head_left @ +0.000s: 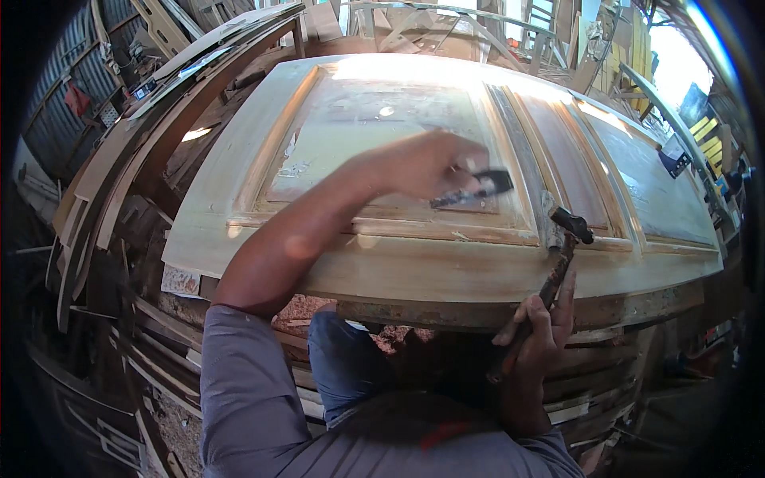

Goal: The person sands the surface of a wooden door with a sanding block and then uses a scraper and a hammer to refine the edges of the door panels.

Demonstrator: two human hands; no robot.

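panelled door (446, 267): pale wood, lying flat in front of the person, below and beyond both hands. left hand (434, 166): extended over the large recessed panel (343, 147), toward its right near corner; fingers curled closed around a small dark tool (494, 184). hand and tool motion-blurred; exact kind of tool unclear, contact with the panel cannot be told. right hand (538, 338): lower and nearer the body, at the near edge of the door; partly closed around the handle of a hammer (550, 283), at least one finger extended upward along it. hammer slanted, its dark head uppermost, seen over the door's near rail, right of the left hand's tool and apart from it; whether the head touches wood cannot be told. surroundings: long boards (119, 179) to the left; reddish shavings (301, 309) below the near edge.
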